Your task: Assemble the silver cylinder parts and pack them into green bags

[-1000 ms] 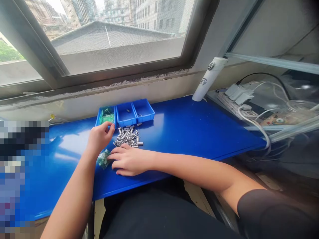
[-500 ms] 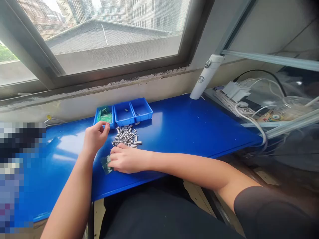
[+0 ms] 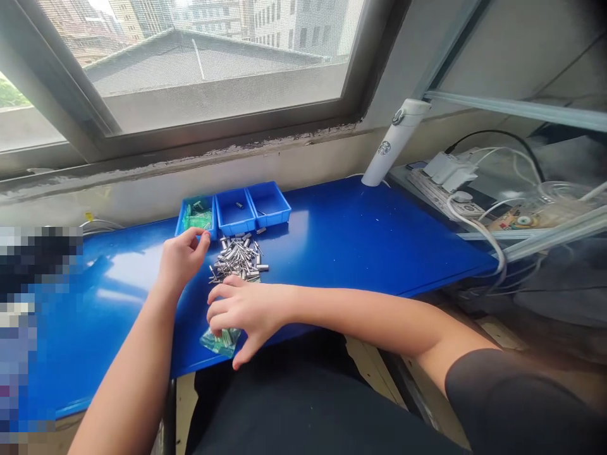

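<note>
My left hand [image 3: 186, 258] is closed in a pinch just in front of the left blue bin [image 3: 179, 221]; what its fingertips hold is too small to name. Green plastic packaging [image 3: 198, 218] lies in that bin. My right hand [image 3: 237, 323] has its fingers spread, thumb apart, over a small green plastic bag [image 3: 220, 342] near the table's front edge. The bag holds pale pieces and is partly hidden under the fingers. Between the hands and the bins lies a pile of small metal parts [image 3: 238, 256]. The middle bin [image 3: 237, 225] has one small part in it.
The right blue bin [image 3: 275, 218] joins the others on the blue table [image 3: 341, 246]. A white bottle [image 3: 393, 145] stands at the back right, beside a shelf with a power strip [image 3: 439, 189] and cables. A window is behind the table. The far left is pixelated.
My right hand has opened, its thumb now spread away from the fingers. The green bag has moved nearer the table's front edge and shows more. My left hand keeps its pinch.
</note>
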`<state>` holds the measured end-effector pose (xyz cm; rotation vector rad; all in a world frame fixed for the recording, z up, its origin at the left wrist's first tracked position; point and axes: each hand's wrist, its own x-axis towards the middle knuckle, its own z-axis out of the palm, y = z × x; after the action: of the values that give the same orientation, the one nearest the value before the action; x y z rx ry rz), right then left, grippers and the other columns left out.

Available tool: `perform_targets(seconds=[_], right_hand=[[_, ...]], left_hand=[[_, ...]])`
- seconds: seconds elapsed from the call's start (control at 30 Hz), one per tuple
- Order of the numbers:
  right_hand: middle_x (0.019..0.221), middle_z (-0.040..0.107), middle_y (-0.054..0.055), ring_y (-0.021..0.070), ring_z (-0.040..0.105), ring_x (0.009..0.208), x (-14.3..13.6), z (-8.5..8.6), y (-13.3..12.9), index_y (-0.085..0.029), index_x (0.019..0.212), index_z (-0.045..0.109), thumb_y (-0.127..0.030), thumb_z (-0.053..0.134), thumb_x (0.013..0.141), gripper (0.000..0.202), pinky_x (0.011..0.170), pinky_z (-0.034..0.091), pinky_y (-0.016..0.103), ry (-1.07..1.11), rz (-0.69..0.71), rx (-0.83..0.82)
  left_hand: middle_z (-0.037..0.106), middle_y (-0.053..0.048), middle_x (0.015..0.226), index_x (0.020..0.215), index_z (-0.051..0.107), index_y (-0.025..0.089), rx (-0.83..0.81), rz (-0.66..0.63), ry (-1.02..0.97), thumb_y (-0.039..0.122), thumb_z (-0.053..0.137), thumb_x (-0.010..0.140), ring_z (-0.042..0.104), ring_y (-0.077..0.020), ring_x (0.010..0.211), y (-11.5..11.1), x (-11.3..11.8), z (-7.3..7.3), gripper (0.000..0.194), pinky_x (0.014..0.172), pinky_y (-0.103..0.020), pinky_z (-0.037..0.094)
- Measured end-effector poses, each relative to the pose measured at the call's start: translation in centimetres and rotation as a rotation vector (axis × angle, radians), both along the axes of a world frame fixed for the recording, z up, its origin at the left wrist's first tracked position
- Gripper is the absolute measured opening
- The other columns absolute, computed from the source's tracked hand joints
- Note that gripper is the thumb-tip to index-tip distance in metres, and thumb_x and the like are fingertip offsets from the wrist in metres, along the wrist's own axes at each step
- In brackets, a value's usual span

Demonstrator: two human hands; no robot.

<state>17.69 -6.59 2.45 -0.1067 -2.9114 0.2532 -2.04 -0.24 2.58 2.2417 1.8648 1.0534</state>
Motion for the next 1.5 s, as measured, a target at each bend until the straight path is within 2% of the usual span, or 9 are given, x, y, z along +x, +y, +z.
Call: perform_targets(seconds=[0.13, 0.27, 0.4, 0.53, 0.63, 0.77, 0.83, 1.03, 1.5], right_hand=[[0.122, 0.068, 0.006, 0.0283, 0.048, 0.126, 0.1, -0.1, -0.4, -0.020, 0.110, 0.066, -0.044, 0.074, 0.084, 0.036, 0.097, 0.032, 0.041, 0.003, 0.055, 0.001], [0.110, 0.073, 0.004, 0.0232, 0.057, 0.115, -0.1, -0.4, -0.3, -0.020, 0.105, 0.069, -0.028, 0.061, 0.090, 0.018, 0.098, 0.034, 0.039, 0.038, 0.118, -0.012], [0.097, 0.075, 0.003, 0.0173, 0.065, 0.102, 0.1, -0.5, 0.7, -0.019, 0.101, 0.070, -0.019, 0.051, 0.093, 0.021, 0.092, 0.041, 0.033, 0.128, 0.077, -0.117], [0.092, 0.076, 0.005, 0.0149, 0.067, 0.087, 1.0, -0.2, 2.6, -0.017, 0.099, 0.072, -0.017, 0.057, 0.092, 0.017, 0.086, 0.049, 0.029, 0.331, -0.101, -0.309], [0.093, 0.076, 0.006, 0.0146, 0.067, 0.084, 2.0, 0.0, 4.0, -0.015, 0.097, 0.072, -0.019, 0.061, 0.089, 0.014, 0.083, 0.052, 0.029, 0.591, -0.336, -0.476], [0.084, 0.073, 0.004, 0.0123, 0.061, 0.070, 2.7, -0.4, 5.7, -0.015, 0.096, 0.073, -0.031, 0.063, 0.089, 0.021, 0.069, 0.052, 0.028, 0.801, -0.681, -0.665], [0.082, 0.072, 0.004, 0.0119, 0.060, 0.068, 2.6, -0.8, 6.4, -0.015, 0.095, 0.073, -0.036, 0.064, 0.088, 0.024, 0.067, 0.051, 0.028, 0.858, -0.749, -0.734], [0.082, 0.072, 0.004, 0.0133, 0.062, 0.071, 2.4, -1.7, 7.2, -0.016, 0.097, 0.074, -0.039, 0.067, 0.086, 0.026, 0.067, 0.052, 0.028, 0.866, -0.726, -0.784], [0.084, 0.072, 0.004, 0.0129, 0.061, 0.069, 2.3, -2.1, 7.4, -0.016, 0.100, 0.075, -0.036, 0.069, 0.086, 0.026, 0.066, 0.049, 0.028, 0.805, -0.723, -0.804]], left_hand=[[0.048, 0.004, 0.051, 0.082, 0.070, 0.019, -0.009, -0.021, -0.016, 0.044, 0.052, 0.088, 0.042, -0.0119, 0.048, -0.1, 0.3, -0.1, 0.031, 0.055, -0.025, 0.035], [0.048, 0.004, 0.052, 0.082, 0.070, 0.019, -0.018, -0.029, -0.015, 0.043, 0.053, 0.087, 0.042, -0.0116, 0.049, -0.1, 0.3, -0.2, 0.030, 0.055, -0.025, 0.035], [0.048, 0.004, 0.051, 0.082, 0.070, 0.019, -0.005, -0.010, -0.015, 0.042, 0.053, 0.087, 0.044, -0.0115, 0.049, -0.1, 0.3, -0.2, 0.029, 0.055, -0.025, 0.035], [0.048, 0.004, 0.051, 0.081, 0.069, 0.019, 0.035, 0.013, -0.031, 0.039, 0.054, 0.088, 0.044, -0.0113, 0.049, 0.0, 0.6, -0.3, 0.027, 0.055, -0.025, 0.034], [0.046, 0.005, 0.050, 0.080, 0.069, 0.019, 0.072, 0.005, -0.081, 0.037, 0.056, 0.087, 0.042, -0.0108, 0.048, 0.0, 0.8, -0.5, 0.024, 0.054, -0.024, 0.033], [0.044, 0.006, 0.050, 0.086, 0.070, 0.018, 0.056, -0.098, -0.226, 0.037, 0.053, 0.090, 0.037, -0.0100, 0.045, -0.3, 1.0, -0.5, 0.026, 0.049, -0.023, 0.030], [0.042, 0.006, 0.050, 0.092, 0.071, 0.018, 0.029, -0.186, -0.295, 0.037, 0.050, 0.092, 0.034, -0.0095, 0.044, -0.5, 1.2, -0.4, 0.028, 0.046, -0.023, 0.027], [0.037, 0.008, 0.048, 0.091, 0.070, 0.018, -0.010, -0.351, -0.339, 0.034, 0.061, 0.087, 0.030, -0.0080, 0.043, -0.9, 1.7, -0.3, 0.019, 0.046, -0.023, 0.026], [0.041, 0.007, 0.049, 0.080, 0.069, 0.018, 0.024, -0.366, -0.326, 0.030, 0.066, 0.082, 0.033, -0.0077, 0.044, -0.7, 1.8, -0.7, 0.013, 0.046, -0.024, 0.028]])
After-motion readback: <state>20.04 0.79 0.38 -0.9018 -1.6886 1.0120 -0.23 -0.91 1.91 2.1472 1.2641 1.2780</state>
